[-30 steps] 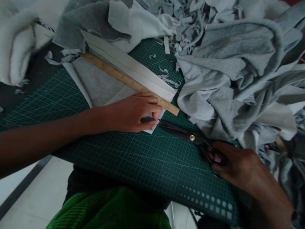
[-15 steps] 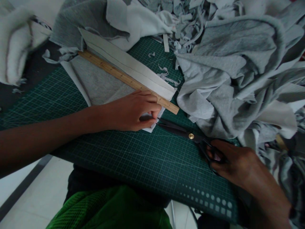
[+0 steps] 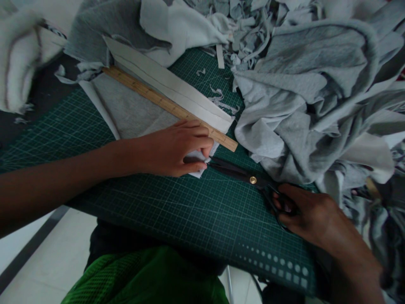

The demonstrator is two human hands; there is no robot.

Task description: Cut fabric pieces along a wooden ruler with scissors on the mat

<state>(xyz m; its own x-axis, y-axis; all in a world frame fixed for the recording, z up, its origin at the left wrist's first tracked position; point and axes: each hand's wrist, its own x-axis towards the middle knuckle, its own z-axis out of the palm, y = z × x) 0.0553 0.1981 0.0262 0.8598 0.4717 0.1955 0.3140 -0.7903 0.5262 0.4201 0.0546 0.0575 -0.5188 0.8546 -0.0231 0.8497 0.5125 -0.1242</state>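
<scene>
My right hand [image 3: 311, 211] is wrapped round the handles of black scissors [image 3: 253, 180]. Their narrow blades point left, with the tips at the cut edge of a grey fabric piece [image 3: 126, 105]. My left hand [image 3: 183, 147] rests on this fabric, fingers curled and the thumb low beside the blade tips, holding the fabric down near its right end. Just past the fingers, a wooden ruler [image 3: 152, 96] lies slantwise across the fabric. A pale strip with a dark line along it [image 3: 171, 84] runs along the ruler's far side. Part of the fabric is hidden under my left hand.
A green gridded cutting mat [image 3: 190, 211] lies under the work. Crumpled grey cloth [image 3: 291, 97] is heaped at the right, with fabric scraps [image 3: 249, 29] behind. White cloth [image 3: 19, 63] lies at the far left. Thread bits [image 3: 218, 97] are on the mat.
My left thumb has moved slightly down, widening the gap to the index finger and showing more fabric. The scissors have shifted very slightly left. The ruler stays in place.
</scene>
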